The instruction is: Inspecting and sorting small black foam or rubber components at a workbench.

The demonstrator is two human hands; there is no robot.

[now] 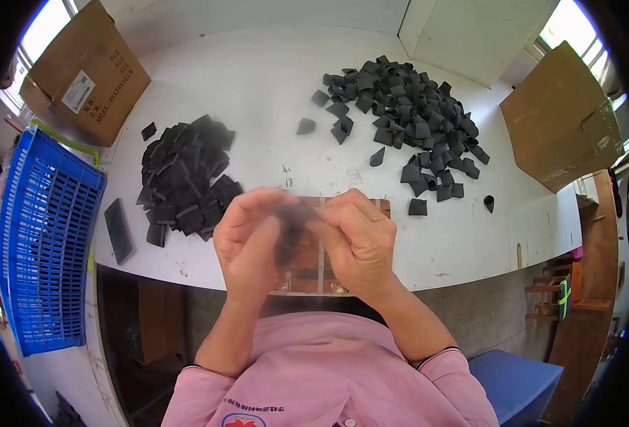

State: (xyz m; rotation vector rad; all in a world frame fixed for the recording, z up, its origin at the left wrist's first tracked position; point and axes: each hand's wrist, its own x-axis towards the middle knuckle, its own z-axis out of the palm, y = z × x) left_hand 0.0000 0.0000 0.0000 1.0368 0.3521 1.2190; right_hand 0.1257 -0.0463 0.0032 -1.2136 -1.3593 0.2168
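Note:
Above a brown board at the table's front edge, my two hands hold a small black foam-like piece between them, smeared by motion. My left hand is closed on its left side, thumb and fingers bent round it. Its right end is pinched by the thumb and forefinger of my right hand. The exact shape of the piece is too blurred to make out. Close by on the left lies a heap of flat black pieces. Farther off to the right spreads a pile of folded, cone-like black pieces.
A dark flat rectangular object lies on the white table, beside a blue plastic basket. Cardboard boxes stand at the far left and right. A blue stool is at the lower right.

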